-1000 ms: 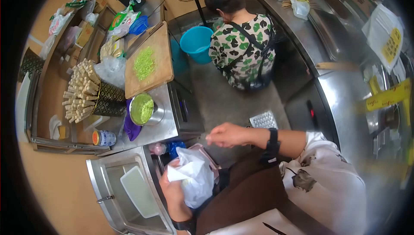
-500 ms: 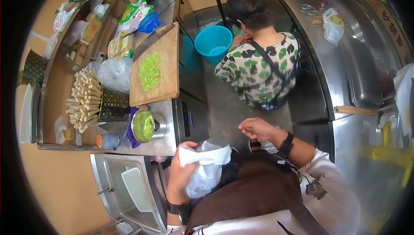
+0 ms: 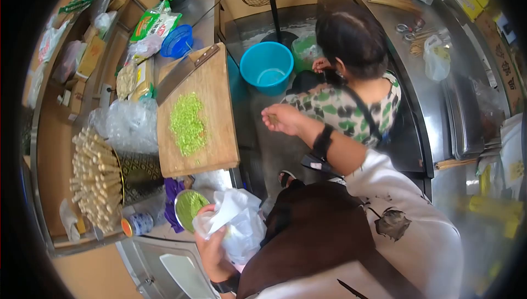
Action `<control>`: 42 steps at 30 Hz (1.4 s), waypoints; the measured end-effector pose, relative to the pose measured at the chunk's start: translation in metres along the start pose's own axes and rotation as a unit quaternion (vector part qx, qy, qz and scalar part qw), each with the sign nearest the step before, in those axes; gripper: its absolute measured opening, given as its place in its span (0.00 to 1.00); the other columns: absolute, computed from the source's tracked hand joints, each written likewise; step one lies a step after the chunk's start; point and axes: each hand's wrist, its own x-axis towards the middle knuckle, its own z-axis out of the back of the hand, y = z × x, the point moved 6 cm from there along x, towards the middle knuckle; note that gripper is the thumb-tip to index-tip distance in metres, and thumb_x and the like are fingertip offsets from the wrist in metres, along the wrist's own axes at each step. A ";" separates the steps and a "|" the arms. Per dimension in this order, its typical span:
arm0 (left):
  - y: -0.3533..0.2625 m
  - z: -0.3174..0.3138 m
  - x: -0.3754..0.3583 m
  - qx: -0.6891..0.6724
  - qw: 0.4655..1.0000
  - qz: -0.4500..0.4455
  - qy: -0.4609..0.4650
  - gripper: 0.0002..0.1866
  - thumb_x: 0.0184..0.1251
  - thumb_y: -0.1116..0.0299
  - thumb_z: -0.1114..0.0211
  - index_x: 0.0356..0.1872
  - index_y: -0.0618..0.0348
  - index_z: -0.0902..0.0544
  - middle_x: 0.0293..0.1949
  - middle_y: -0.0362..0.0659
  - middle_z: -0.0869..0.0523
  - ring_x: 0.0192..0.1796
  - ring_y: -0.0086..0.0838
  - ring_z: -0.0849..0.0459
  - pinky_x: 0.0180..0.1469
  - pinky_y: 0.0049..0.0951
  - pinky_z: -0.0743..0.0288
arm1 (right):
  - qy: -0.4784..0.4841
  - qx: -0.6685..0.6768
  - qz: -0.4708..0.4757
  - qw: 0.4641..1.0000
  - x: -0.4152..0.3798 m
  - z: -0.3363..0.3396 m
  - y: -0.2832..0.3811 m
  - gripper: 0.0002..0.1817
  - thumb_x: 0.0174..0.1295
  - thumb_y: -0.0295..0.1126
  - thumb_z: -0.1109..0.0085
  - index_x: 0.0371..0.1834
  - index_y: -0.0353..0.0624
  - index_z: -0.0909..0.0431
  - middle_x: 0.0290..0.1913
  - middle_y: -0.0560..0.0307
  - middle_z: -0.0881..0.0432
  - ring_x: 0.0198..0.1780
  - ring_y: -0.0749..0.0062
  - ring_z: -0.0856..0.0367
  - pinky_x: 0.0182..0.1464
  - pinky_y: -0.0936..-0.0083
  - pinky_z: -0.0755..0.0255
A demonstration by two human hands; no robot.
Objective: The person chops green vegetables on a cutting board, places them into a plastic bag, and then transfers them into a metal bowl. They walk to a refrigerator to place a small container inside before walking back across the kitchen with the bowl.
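My left hand [image 3: 210,249] grips a white plastic bag [image 3: 244,233] low in the view, close to the metal bowl of chopped greens [image 3: 192,207]. What the bag contains is hidden. My right hand [image 3: 282,119] reaches out over the floor with its fingers curled together; whether anything small sits in them I cannot make out. Left of it lies a wooden cutting board [image 3: 219,107] bearing a heap of chopped greens [image 3: 188,126] and a cleaver [image 3: 181,76]. Beyond the right hand stands a turquoise bucket [image 3: 267,64].
A person in a patterned shirt [image 3: 357,107] crouches ahead at the right, near a green container [image 3: 307,52]. A bundle of pale sticks [image 3: 96,178] stands at the left. A steel counter [image 3: 411,74] runs along the right, and a sink [image 3: 148,258] sits at lower left.
My right hand has moved forward and left, towards the bucket. My left hand and the bag have shifted lower left in view. The crouching person has turned slightly as the view moved.
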 end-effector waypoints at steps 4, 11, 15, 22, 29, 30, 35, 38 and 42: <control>-0.022 0.033 0.036 0.034 0.999 0.002 -0.018 0.29 0.47 0.68 0.36 0.53 0.67 0.31 0.45 0.45 0.24 0.48 0.29 0.27 0.52 0.25 0.36 | -0.045 0.053 0.023 0.997 0.064 0.003 0.025 0.04 0.59 0.27 0.50 0.32 0.37 0.30 0.26 0.54 0.27 0.26 0.70 0.26 0.26 0.76 0.28; -0.024 0.069 0.077 0.054 0.990 0.040 -0.125 0.26 0.54 0.69 0.38 0.54 0.68 0.31 0.47 0.47 0.23 0.48 0.31 0.25 0.53 0.30 0.33 | -0.159 0.162 0.149 0.962 0.160 0.099 0.119 0.04 0.57 0.24 0.52 0.31 0.33 0.32 0.24 0.50 0.29 0.25 0.64 0.26 0.24 0.73 0.28; -0.036 0.056 0.098 0.036 0.956 0.150 -0.250 0.24 0.59 0.63 0.40 0.55 0.63 0.31 0.49 0.48 0.25 0.50 0.35 0.26 0.53 0.33 0.33 | -0.225 0.250 0.311 0.889 0.198 0.180 0.243 0.18 0.65 0.37 0.55 0.49 0.32 0.35 0.48 0.43 0.29 0.42 0.54 0.25 0.41 0.64 0.21; -0.018 0.048 0.148 -0.152 0.921 0.103 -0.344 0.24 0.70 0.55 0.54 0.54 0.67 0.29 0.47 0.45 0.22 0.47 0.28 0.24 0.50 0.28 0.30 | -0.286 0.155 0.186 0.927 0.269 0.216 0.267 0.31 0.65 0.52 0.62 0.56 0.32 0.41 0.55 0.42 0.34 0.52 0.46 0.29 0.48 0.51 0.29; -0.012 0.048 0.195 -0.307 0.883 0.046 -0.352 0.28 0.71 0.50 0.61 0.59 0.64 0.34 0.53 0.45 0.25 0.52 0.31 0.25 0.55 0.32 0.31 | -0.185 0.047 0.191 0.963 0.290 0.129 0.195 0.18 0.67 0.39 0.60 0.52 0.36 0.34 0.51 0.49 0.26 0.47 0.62 0.23 0.53 0.64 0.33; -0.015 0.047 0.202 -0.337 0.878 0.037 -0.339 0.29 0.71 0.49 0.62 0.60 0.64 0.36 0.55 0.46 0.26 0.54 0.33 0.26 0.57 0.34 0.33 | -0.187 0.026 0.211 0.959 0.269 0.090 0.202 0.16 0.66 0.37 0.58 0.51 0.37 0.32 0.51 0.51 0.26 0.45 0.63 0.23 0.53 0.66 0.33; -0.008 0.044 0.225 -0.515 0.821 0.020 -0.245 0.31 0.71 0.47 0.64 0.63 0.63 0.39 0.58 0.50 0.30 0.59 0.38 0.30 0.62 0.39 0.37 | 0.170 -0.394 0.186 0.884 0.148 -0.146 0.185 0.19 0.54 0.28 0.41 0.51 0.42 0.29 0.53 0.53 0.27 0.49 0.63 0.25 0.56 0.67 0.35; 0.008 0.043 0.236 -0.541 0.807 0.043 -0.235 0.31 0.70 0.46 0.64 0.62 0.63 0.38 0.57 0.51 0.29 0.58 0.41 0.29 0.62 0.41 0.37 | 0.372 -0.613 0.371 0.590 0.085 -0.250 0.148 0.28 0.47 0.28 0.38 0.55 0.43 0.31 0.61 0.48 0.35 0.62 0.56 0.38 0.63 0.63 0.44; 0.034 0.047 0.237 -0.501 0.829 0.105 -0.226 0.30 0.70 0.47 0.63 0.59 0.63 0.35 0.54 0.51 0.26 0.56 0.41 0.27 0.59 0.40 0.34 | 0.499 -0.597 0.434 0.454 0.057 -0.306 0.103 0.23 0.47 0.25 0.42 0.51 0.42 0.28 0.57 0.46 0.31 0.58 0.51 0.33 0.58 0.65 0.38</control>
